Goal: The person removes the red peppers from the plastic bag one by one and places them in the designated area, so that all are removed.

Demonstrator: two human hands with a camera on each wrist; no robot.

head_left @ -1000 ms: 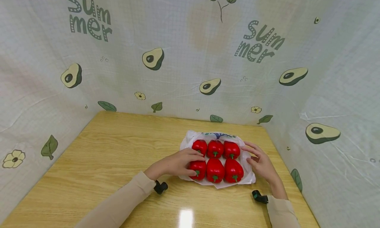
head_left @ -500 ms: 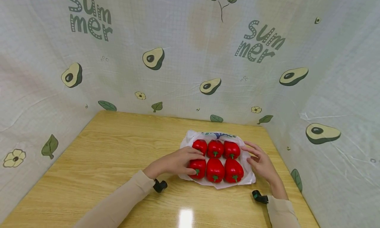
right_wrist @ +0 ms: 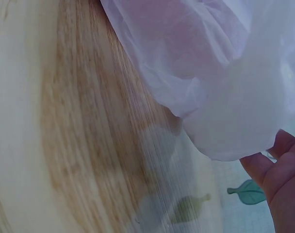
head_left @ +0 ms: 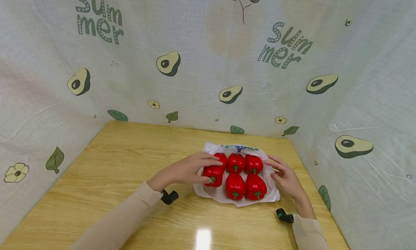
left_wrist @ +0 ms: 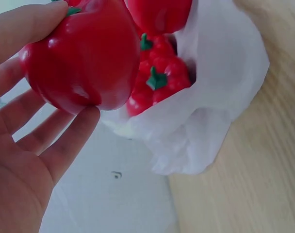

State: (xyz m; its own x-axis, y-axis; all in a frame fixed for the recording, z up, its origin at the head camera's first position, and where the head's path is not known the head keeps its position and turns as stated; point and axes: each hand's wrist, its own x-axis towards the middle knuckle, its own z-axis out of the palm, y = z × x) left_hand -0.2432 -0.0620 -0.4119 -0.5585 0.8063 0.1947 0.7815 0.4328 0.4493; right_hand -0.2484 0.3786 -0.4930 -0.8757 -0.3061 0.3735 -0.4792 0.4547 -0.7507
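**On the bench: one red pepper lifted from the bag**

On the wooden bench (head_left: 113,170), toward its right side, a white plastic bag (head_left: 240,201) lies spread flat with red peppers on it. The left hand (head_left: 185,170) has its grip clamped on the near-left pepper (head_left: 212,175), fingers over the top and thumb beneath; the wrist view shows it (left_wrist: 84,58) raised clear of the bag (left_wrist: 220,87). Five other peppers (head_left: 245,186) sit on the plastic: three in the far row, two in the near row.

The right hand (head_left: 286,179) rests at the bag's right edge, fingers relaxed and loosely spread, gripping nothing. Its wrist view shows only fingertips (right_wrist: 278,170) beside crumpled plastic (right_wrist: 225,73).

The backdrop cloth (head_left: 208,62) reads "Summer" twice, among printed avocados, leaves and flowers. Blue-green print on the bag's far edge (head_left: 238,147) is too small and folded to read. The far-left pepper is partly hidden behind the left fingers.
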